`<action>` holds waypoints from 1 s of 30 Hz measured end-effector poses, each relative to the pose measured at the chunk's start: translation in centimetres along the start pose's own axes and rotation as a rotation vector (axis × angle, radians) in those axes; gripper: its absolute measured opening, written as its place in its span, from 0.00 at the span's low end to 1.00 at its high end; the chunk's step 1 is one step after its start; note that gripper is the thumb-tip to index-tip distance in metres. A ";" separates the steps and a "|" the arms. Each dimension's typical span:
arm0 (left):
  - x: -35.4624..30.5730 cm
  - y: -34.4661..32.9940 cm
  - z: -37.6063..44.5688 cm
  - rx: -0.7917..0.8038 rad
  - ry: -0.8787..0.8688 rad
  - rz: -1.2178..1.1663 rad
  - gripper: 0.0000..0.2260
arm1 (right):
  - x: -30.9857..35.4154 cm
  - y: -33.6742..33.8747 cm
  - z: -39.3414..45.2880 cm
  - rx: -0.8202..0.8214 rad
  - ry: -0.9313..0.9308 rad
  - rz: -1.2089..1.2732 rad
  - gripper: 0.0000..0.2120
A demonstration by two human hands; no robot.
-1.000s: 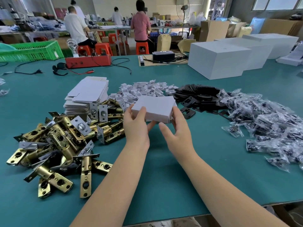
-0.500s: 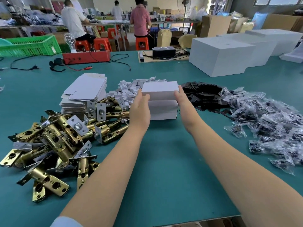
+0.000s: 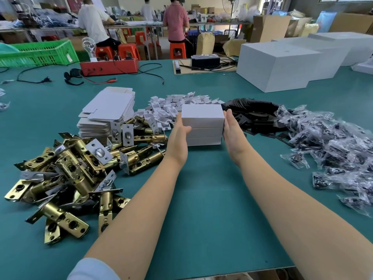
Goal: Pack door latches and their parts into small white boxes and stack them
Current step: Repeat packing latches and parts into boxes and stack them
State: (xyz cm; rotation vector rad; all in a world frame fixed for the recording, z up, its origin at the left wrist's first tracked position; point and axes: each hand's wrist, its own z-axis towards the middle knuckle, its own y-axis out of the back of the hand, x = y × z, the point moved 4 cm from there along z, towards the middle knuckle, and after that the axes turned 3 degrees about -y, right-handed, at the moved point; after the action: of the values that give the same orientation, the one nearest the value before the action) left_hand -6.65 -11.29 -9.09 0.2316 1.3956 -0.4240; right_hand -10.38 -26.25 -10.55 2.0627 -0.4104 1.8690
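A stack of three small white boxes (image 3: pixel 202 115) stands on the green table (image 3: pixel 201 199) in the middle. My left hand (image 3: pixel 178 138) lies flat against the stack's left side, its thumb touching the front. On the right side my right hand (image 3: pixel 232 134) presses with straight fingers. Brass door latches (image 3: pixel 80 162) lie in a heap to the left. Behind them sits a pile of flat white box blanks (image 3: pixel 110 110). Small white card inserts (image 3: pixel 173 106) lie behind the stack, with black plates (image 3: pixel 254 112) and bagged parts (image 3: pixel 333 146) to the right.
Large white cartons (image 3: pixel 276 65) stand at the back right. A red tester box (image 3: pixel 110 66) with cables and a green crate (image 3: pixel 38 53) sit at the back left. People work at benches beyond the table. The table's near edge runs below my forearms.
I carried the white box forward from in front of me and set it on top of the stack. Both hands now lie flat against the stack's sides.
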 end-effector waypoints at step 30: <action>1.8 -0.8 -2.6 -0.032 0.099 -0.034 0.35 | -2.5 -0.4 -0.5 0.082 -0.036 0.237 0.29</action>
State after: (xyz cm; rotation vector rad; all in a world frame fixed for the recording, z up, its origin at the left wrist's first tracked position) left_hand -9.13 -11.28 -11.21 0.2050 1.5045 -0.4231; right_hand -10.94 -25.73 -12.97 2.1867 -0.6210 2.0137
